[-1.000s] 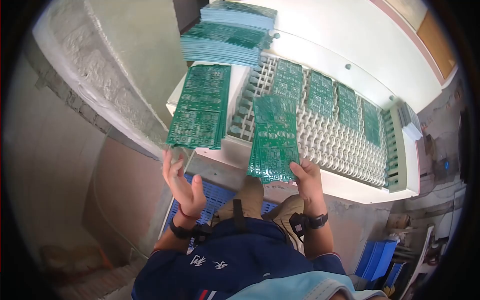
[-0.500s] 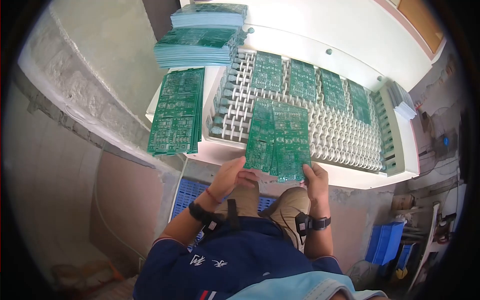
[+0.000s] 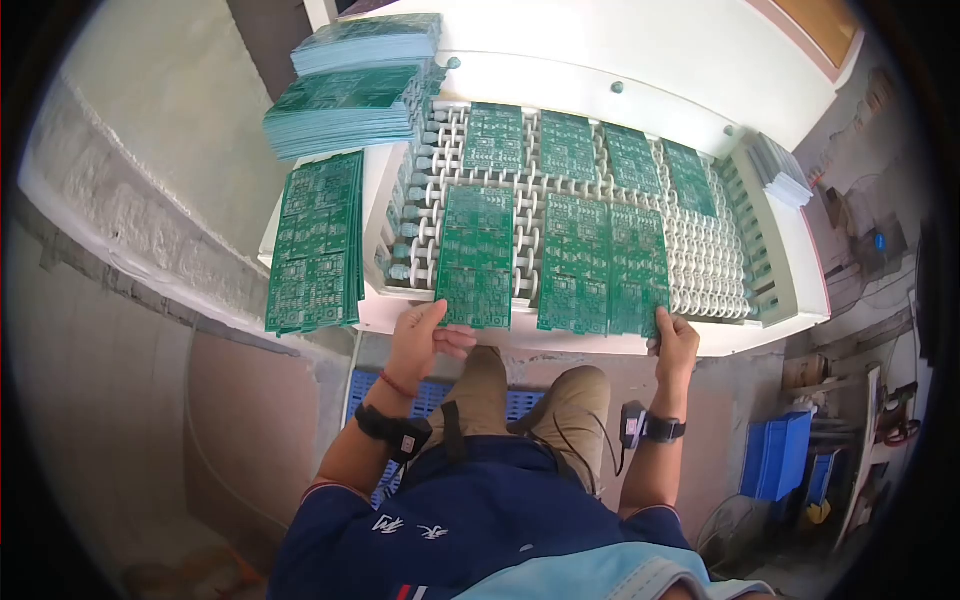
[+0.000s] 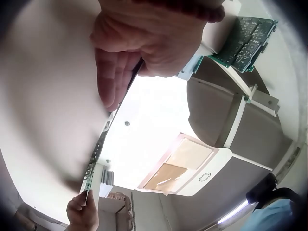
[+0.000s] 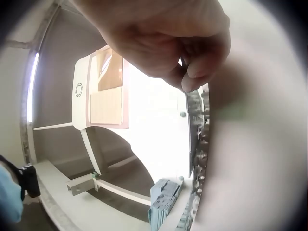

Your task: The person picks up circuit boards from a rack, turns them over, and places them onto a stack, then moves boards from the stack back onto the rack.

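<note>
My left hand point(image 3: 425, 337) holds the near left corner of a green circuit board point(image 3: 475, 257), its thumb at the corner and its fingers stretched along the near edge. That board lies over the white roller conveyor point(image 3: 710, 265). My right hand point(image 3: 677, 345) pinches the near right corner of another circuit board, the right-hand board point(image 3: 638, 270), between thumb and curled fingers. Side by side with it, edges meeting, lies a middle board point(image 3: 573, 262). In the right wrist view the right hand point(image 5: 192, 53) grips a thin edge; most of the board is hidden there.
Further back, a row of several green boards point(image 3: 567, 147) lies on the rollers. A fanned stack of boards point(image 3: 315, 245) sits left of the conveyor, with taller stacks point(image 3: 345, 108) behind it. Grey racks of thin pieces point(image 3: 778, 170) stand on the right rim. A white cover point(image 3: 560, 55) rises behind.
My left hand moved from near the left stack to the fanned boards. The boards, earlier bunched in the right hand, are spread out over the front rollers, one separated to the left.
</note>
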`<state>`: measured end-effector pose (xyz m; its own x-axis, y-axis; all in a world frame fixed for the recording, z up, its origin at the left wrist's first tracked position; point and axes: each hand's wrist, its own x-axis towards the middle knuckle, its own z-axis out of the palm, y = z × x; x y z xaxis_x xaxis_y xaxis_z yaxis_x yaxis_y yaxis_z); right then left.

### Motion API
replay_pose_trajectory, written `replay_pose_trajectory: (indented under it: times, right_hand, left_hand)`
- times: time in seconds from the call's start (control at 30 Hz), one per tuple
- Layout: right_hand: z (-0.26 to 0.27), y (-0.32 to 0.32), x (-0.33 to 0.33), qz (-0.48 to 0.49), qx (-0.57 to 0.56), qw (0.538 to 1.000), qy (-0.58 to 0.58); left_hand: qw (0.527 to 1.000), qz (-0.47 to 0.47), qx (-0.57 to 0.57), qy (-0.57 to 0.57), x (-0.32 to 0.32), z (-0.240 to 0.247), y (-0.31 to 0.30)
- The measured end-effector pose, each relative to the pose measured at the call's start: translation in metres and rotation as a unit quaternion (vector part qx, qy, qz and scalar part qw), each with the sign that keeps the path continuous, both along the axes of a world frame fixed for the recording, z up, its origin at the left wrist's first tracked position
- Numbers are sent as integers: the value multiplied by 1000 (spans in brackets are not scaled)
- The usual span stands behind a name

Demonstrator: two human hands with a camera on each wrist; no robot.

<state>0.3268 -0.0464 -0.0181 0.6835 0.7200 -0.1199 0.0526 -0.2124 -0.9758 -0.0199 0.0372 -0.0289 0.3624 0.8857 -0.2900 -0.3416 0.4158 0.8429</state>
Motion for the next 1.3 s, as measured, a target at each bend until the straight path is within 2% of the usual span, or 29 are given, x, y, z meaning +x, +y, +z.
replay_pose_trajectory:
  times: [0.07, 0.1, 0.13, 0.17, 0.2, 0.23, 0.27, 0.3, 0.33, 0.37, 0.4, 0.43, 0.5, 0.53, 0.6, 0.73, 0.83, 0.9, 0.97, 1.03, 1.07, 1.13, 1.17, 1.23, 1.27, 1.3]
  right_hand:
    - [6, 2, 7, -6, -68, 996, -61]
    - [10, 1, 7, -8, -67, 996, -62]
    - [12, -2, 8, -39, -118, 973, -192]
    - [12, -5, 7, -69, -169, 931, -317]
    - [16, -9, 6, -94, -181, 905, -373]
    - [21, -10, 2, -92, -182, 905, -374]
    - [27, -13, -4, -93, -124, 898, -411]
    - [35, -15, -16, -94, -69, 888, -444]
    - [40, -13, -29, -61, -43, 884, -462]
    - [35, -9, -38, -17, 20, 844, -535]
    - [40, -3, -54, 43, 46, 831, -552]
    - [39, 4, -66, 109, 66, 823, -554]
    - [30, 19, -85, 180, 90, 789, -580]
    - [25, 27, -89, 196, 98, 778, -589]
    - [14, 42, -91, 214, 105, 766, -597]
    - [12, 65, -85, 235, 102, 774, -579]
    - [19, 69, -82, 254, 99, 776, -569]
    - [28, 69, -90, 274, 105, 770, -566]
    - [53, 63, -116, 264, 104, 826, -487]
    - [75, 63, -149, 292, 143, 831, -451]
    - [86, 64, -166, 350, 156, 842, -380]
    - [92, 70, -203, 439, 178, 856, -207]
    - [92, 76, -222, 445, 181, 853, -205]
    - [90, 90, -255, 466, 200, 814, -283]
    - [93, 94, -265, 467, 204, 813, -283]
    - [96, 98, -275, 481, 148, 820, -273]
  left_hand:
    - [1000, -9, -8, 23, 3, 5, 4]
    - [1000, -11, -7, 21, 1, 9, 5]
    - [999, -7, -16, 45, -2, 11, 4]
    - [997, -3, -27, 70, -7, 11, 3]
    - [997, -1, -28, 69, -12, 6, -1]
    - [967, 70, 111, 220, -16, 0, -6]
    - [889, 136, 245, 361, -18, -4, -9]
    - [890, 131, 243, 364, -17, 1, -11]
    - [768, 167, 436, 439, -14, 13, -15]
    - [598, 196, 607, 484, -9, 19, -17]
    - [594, 153, 618, 491, -3, 15, -18]
    - [592, 156, 620, 491, 4, 17, -19]
    - [540, 36, 640, 546, 19, 27, -15]
    - [538, 40, 640, 547, 21, 27, -11]
    - [541, -33, 624, 563, 24, 21, -1]
    - [546, -41, 623, 559, 23, 18, 22]
    - [531, -40, 634, 560, 23, 19, 36]
    - [546, -53, 624, 556, 22, 20, 39]
    - [554, -27, 610, 566, 22, 23, 36]
    - [546, -18, 639, 541, 20, 26, 32]
    - [547, -13, 627, 555, 19, 19, 34]
    - [517, 5, 653, 553, 18, 7, 41]
    - [515, 9, 649, 559, 18, 6, 41]
    - [444, -18, 616, 651, 19, 15, 34]
    - [405, -33, 596, 692, 19, 18, 32]
    - [403, -31, 596, 694, 18, 16, 34]
